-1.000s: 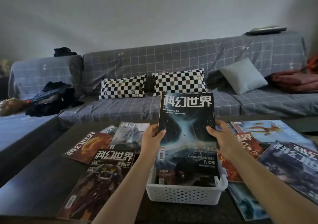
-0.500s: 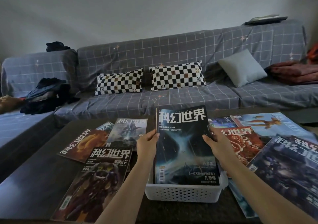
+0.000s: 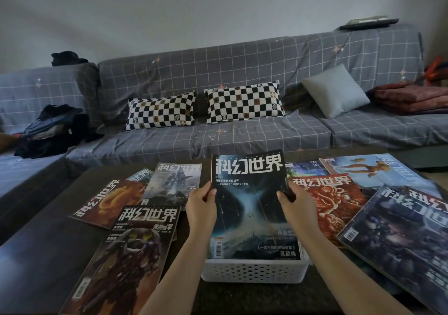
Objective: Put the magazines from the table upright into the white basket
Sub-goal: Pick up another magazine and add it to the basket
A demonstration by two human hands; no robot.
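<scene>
A dark blue magazine (image 3: 249, 205) with white title letters stands upright in the white perforated basket (image 3: 254, 270) at the table's near edge. My left hand (image 3: 202, 205) grips its left edge and my right hand (image 3: 294, 204) grips its right edge. The basket's inside is hidden behind the cover. Left of the basket lie a brown robot-cover magazine (image 3: 126, 249), an orange one (image 3: 106, 200) and a grey one (image 3: 175, 184). To the right lie a red magazine (image 3: 332, 200), a light blue one (image 3: 378, 171) and a dark blue one (image 3: 407, 237).
The dark table (image 3: 36, 256) carries all of this. Behind it runs a grey checked sofa (image 3: 242, 77) with two chequered pillows (image 3: 243, 101), a grey cushion (image 3: 335, 91), dark clothes (image 3: 48, 130) at left and a red blanket (image 3: 409, 96) at right.
The held magazine has come down from above the basket into it, now standing lower and upright. Both hands have followed it down, still gripping its edges.
</scene>
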